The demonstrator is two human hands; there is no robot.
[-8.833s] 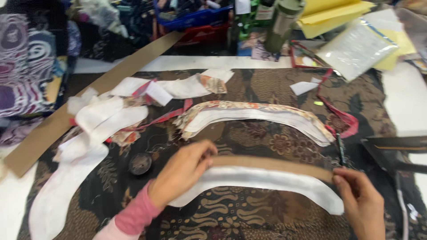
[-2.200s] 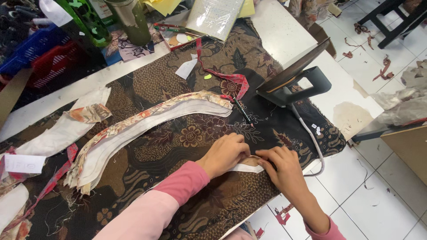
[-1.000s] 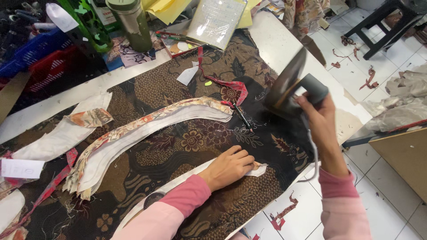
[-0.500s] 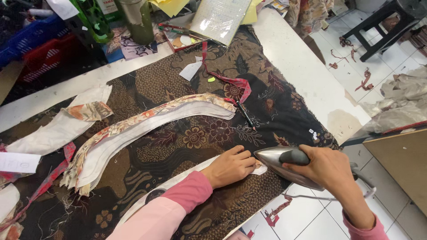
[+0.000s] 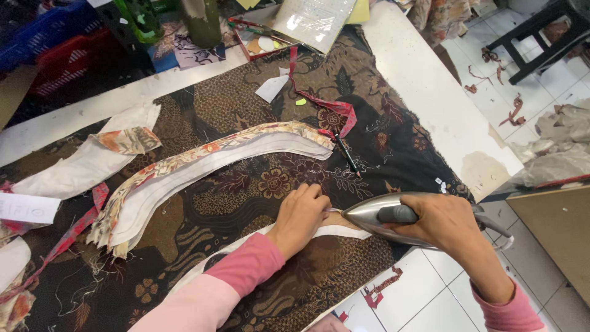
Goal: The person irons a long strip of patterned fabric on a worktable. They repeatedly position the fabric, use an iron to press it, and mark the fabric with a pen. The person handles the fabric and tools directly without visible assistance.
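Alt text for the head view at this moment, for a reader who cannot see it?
The right hand grips an iron whose tip meets a curved white strip, which the left hand presses onto dark patterned cloth. A stack of curved pieces and a pen lie farther up the table.

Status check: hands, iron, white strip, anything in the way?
Right hand grips iron, tip on white strip. Left hand pins strip beside tip. Pen nearby, clear.

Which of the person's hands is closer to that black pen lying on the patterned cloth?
The left. The left hand presses the white strip just below and left of the black pen. The right hand grips the iron farther off, toward the table's edge.
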